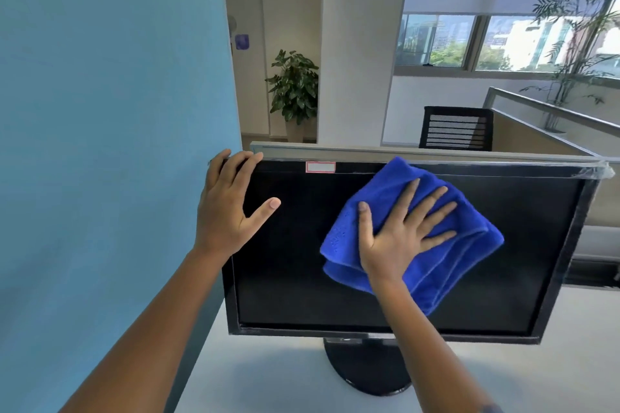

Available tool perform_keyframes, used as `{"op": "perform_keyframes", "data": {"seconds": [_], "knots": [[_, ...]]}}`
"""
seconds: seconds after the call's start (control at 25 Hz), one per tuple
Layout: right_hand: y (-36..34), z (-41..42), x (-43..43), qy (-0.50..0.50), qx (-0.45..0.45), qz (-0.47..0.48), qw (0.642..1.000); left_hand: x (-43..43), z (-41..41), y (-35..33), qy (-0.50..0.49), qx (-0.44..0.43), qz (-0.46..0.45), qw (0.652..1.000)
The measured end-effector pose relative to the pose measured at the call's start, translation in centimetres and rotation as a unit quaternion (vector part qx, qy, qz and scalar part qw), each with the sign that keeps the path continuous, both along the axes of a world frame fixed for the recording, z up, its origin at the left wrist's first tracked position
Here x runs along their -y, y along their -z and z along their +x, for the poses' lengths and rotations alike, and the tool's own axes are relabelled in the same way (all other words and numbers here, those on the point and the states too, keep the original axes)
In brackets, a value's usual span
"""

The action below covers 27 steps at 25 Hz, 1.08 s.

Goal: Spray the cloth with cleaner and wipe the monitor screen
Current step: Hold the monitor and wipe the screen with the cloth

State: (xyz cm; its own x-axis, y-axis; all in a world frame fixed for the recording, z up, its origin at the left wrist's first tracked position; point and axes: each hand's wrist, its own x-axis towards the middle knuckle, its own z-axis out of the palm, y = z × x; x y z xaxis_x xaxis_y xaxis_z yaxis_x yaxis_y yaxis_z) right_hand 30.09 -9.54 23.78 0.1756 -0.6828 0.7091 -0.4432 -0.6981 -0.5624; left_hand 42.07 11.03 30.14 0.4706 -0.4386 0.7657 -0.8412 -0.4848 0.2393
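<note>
A black monitor [302, 278] with a dark screen stands on a round black base on the white desk. My left hand [228, 208] grips its top left corner, fingers over the top edge and thumb on the screen. A folded blue cloth [446, 265] lies flat against the upper middle of the screen. My right hand [402, 235] presses on the cloth with its fingers spread. No spray bottle is in view.
A blue partition wall [110, 144] rises close on the left of the white desk [268, 379]. Behind the monitor runs a low grey divider [436, 152], with a black mesh chair [456, 127], a potted plant [295, 87] and windows beyond.
</note>
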Motion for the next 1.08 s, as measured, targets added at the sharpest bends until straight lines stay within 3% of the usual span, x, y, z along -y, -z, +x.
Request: {"op": "perform_keyframes", "data": {"seconds": [0.12, 0.28, 0.4, 0.52, 0.72, 0.92, 1.08], "knots": [[2.0, 2.8, -5.0, -0.067, -0.083, -0.116, 0.988, 0.2, 0.0, -0.1, 0.003, 0.0, -0.001, 1.0], [6.0, 5.0, -9.4, -0.153, -0.186, -0.234, 0.942, 0.0, 0.0, -0.1, 0.008, 0.0, -0.002, 1.0], [10.7, 4.5, -10.4, -0.198, -0.264, -0.273, 0.904, -0.2, 0.0, -0.1, 0.007, 0.001, 0.001, 1.0], [14.7, 2.6, -10.2, -0.236, -0.305, -0.256, 0.886, -0.2, -0.1, -0.2, 0.003, 0.0, 0.002, 1.0], [15.2, 0.6, -8.5, -0.212, -0.298, -0.245, 0.898, -0.2, -0.1, -0.2, 0.004, 0.003, 0.006, 1.0], [11.9, -0.6, -4.4, -0.111, -0.192, -0.21, 0.952, 0.0, -0.1, -0.1, 0.001, 0.008, -0.002, 1.0], [9.1, -2.9, 1.1, -0.036, -0.14, -0.176, 0.974, 0.2, 0.0, -0.1, -0.008, 0.005, 0.002, 1.0]]}}
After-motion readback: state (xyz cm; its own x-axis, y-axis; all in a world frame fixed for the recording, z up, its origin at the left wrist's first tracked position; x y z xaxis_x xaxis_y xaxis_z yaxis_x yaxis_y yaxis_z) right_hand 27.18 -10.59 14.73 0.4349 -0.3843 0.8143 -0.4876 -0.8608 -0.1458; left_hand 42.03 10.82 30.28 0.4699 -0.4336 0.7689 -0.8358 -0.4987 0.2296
